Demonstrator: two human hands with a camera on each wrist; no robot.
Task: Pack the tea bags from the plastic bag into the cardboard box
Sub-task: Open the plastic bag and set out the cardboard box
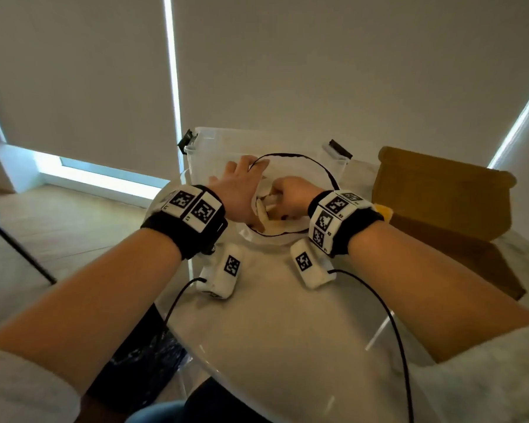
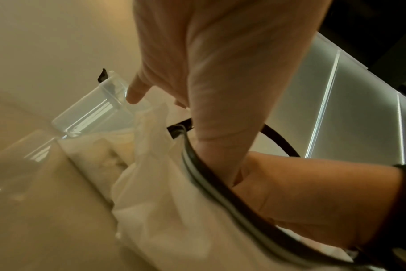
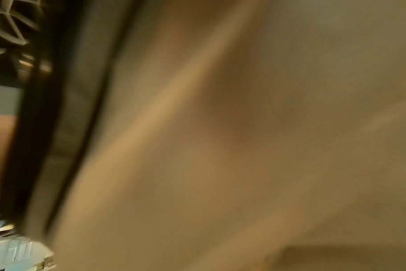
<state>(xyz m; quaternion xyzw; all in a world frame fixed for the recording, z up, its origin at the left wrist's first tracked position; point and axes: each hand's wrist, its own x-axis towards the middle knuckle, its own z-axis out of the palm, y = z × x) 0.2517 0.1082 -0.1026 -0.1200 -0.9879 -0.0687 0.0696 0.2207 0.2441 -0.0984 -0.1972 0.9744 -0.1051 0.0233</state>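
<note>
A translucent plastic bag with a black zip rim lies open on the round table, just in front of me. My left hand spreads straight fingers over the rim's far left side and holds the mouth wide; in the left wrist view the left hand has its thumb down inside the bag. My right hand reaches into the mouth with curled fingers gripping pale tea bags. The right hand shows entering past the rim. The brown cardboard box stands open at the right. The right wrist view is a blur of bag.
A clear plastic container with black latches stands right behind the bag and touches it. Two white tagged pods hang under my wrists, with black cables trailing over the pale table. A dark chair stands on the floor at the left.
</note>
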